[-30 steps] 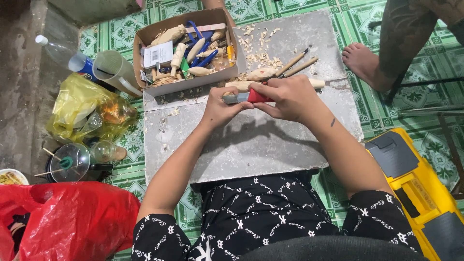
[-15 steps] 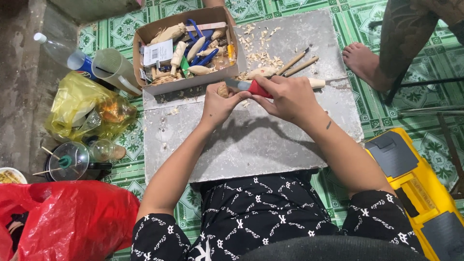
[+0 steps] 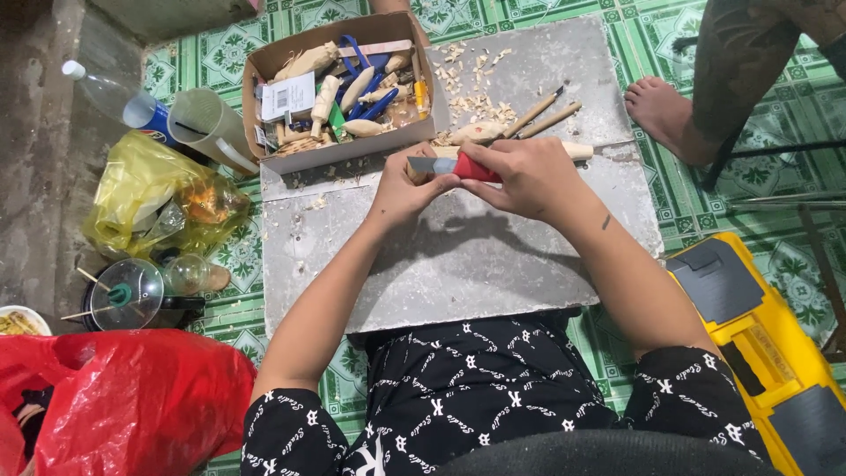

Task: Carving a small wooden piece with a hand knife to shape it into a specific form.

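My right hand [image 3: 527, 176] grips a red-handled knife [image 3: 458, 167] whose blade points left. My left hand [image 3: 404, 187] holds a small piece of pale wood [image 3: 414, 175] against the blade; most of the piece is hidden by my fingers. Both hands work over a grey stone slab [image 3: 458, 256] lying on the floor. Just behind my hands lie a carved wooden piece [image 3: 477, 132], a pale wooden dowel [image 3: 577, 151] and two thin tools with wooden handles [image 3: 542, 115]. Wood shavings [image 3: 471, 84] are scattered on the far part of the slab.
A cardboard box [image 3: 339, 88] of carved wooden pieces and blue tools stands at the slab's far left. Left of it are a plastic bottle [image 3: 119, 97], a cup [image 3: 210, 123], a yellow bag [image 3: 150, 198] and a red bag [image 3: 132, 401]. A yellow toolbox [image 3: 758, 344] and another person's foot [image 3: 665, 115] are on the right.
My hands and the knife have shifted slightly away from me toward the box, and the blade has moved along the wood piece.
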